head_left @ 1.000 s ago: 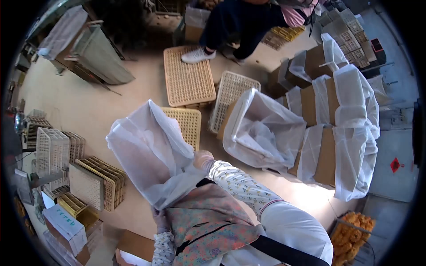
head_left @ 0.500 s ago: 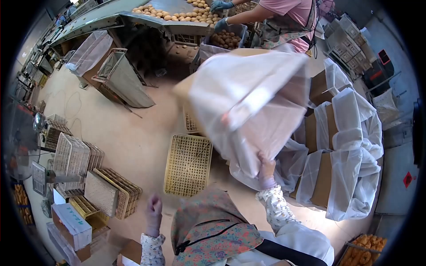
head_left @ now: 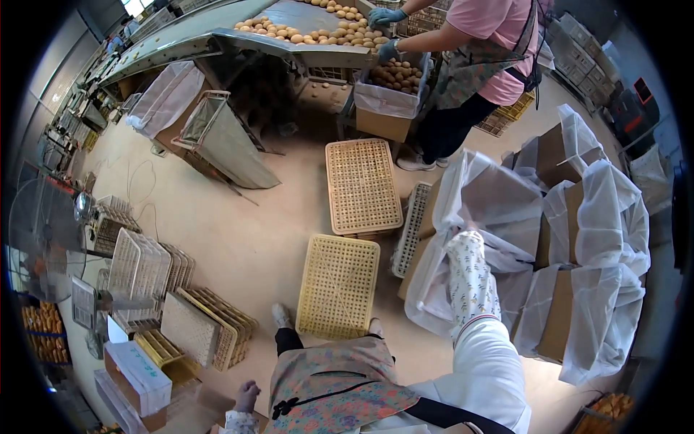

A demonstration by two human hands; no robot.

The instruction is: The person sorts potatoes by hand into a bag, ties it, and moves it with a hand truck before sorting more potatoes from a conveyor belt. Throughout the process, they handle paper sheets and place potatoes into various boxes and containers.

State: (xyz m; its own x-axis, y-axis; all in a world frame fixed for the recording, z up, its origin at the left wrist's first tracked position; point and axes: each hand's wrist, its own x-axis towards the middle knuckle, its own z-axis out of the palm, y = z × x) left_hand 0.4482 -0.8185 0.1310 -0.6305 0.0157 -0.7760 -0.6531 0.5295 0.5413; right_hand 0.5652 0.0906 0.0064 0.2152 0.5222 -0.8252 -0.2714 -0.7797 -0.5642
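My right arm reaches out to a cardboard box with a white plastic liner (head_left: 499,189), at the left end of a group of lined boxes. My right hand (head_left: 468,224) is at the inner edge of that box, against the liner. Its fingers are mostly hidden by the sleeve and plastic, so their grip does not show. Low on the left, my left hand (head_left: 246,396) hangs beside the flowered apron (head_left: 340,372), fingers curled in, with nothing visible in it.
Yellow plastic crates (head_left: 338,286) stand upside down before my feet, and cream crates (head_left: 363,186) lie beyond. More lined boxes (head_left: 600,304) crowd the right. A co-worker in pink (head_left: 484,58) handles round brown produce (head_left: 340,32) at the sorting table (head_left: 329,55).
The lined box, held up in my right hand before, has come down to the right among the other boxes. My left hand has dropped lower. The view has shifted, uncovering the cream crates.
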